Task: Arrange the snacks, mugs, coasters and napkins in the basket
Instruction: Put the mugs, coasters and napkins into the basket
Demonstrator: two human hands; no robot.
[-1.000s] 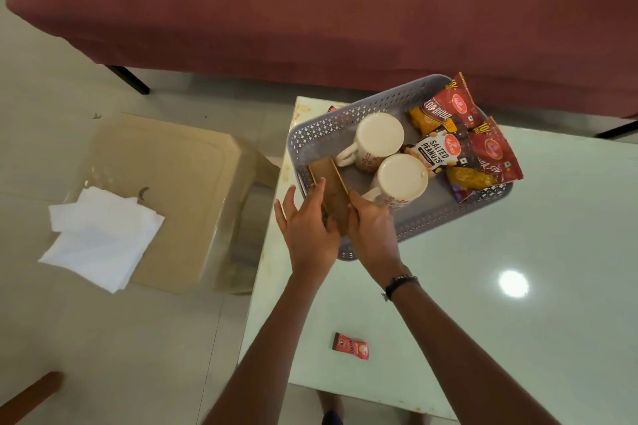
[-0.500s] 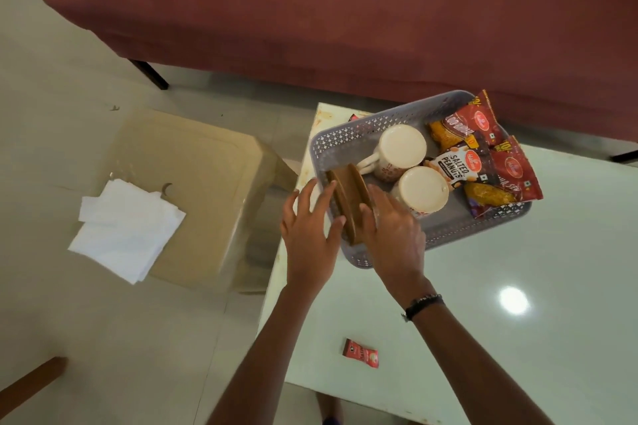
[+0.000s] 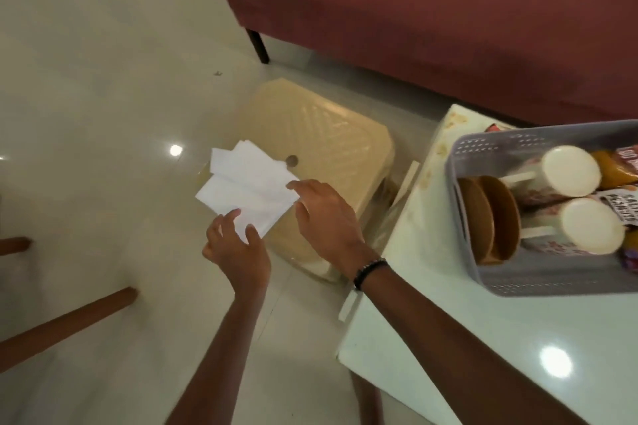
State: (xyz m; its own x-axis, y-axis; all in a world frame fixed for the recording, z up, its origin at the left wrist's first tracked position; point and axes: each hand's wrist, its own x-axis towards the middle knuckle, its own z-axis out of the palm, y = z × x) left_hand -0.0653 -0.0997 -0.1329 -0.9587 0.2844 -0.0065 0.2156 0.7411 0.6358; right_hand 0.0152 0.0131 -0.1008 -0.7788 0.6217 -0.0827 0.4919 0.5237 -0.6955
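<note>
A loose stack of white napkins [image 3: 248, 179] lies on a beige plastic stool [image 3: 338, 148]. My left hand [image 3: 238, 245] pinches the near corner of the napkins between thumb and fingers. The fingertips of my right hand [image 3: 324, 214] touch the stack's right edge, fingers spread. On the white table [image 3: 448, 338] at the right stands the grey perforated basket [image 3: 483, 269]. It holds two brown coasters [image 3: 497, 217] standing on edge, two white mugs [image 3: 569, 169] [image 3: 590, 226] lying on their sides, and snack packets [image 3: 625, 166] cut off by the frame edge.
A maroon sofa [image 3: 448, 10] with a dark leg [image 3: 257, 45] runs along the back. Brown wooden furniture legs [image 3: 69, 321] reach in at the lower left over the pale tiled floor. The stool stands close against the table's left edge.
Both hands have left the coasters, which now stand in the basket, and moved left to the napkins on the stool. The view has swung left with them.
</note>
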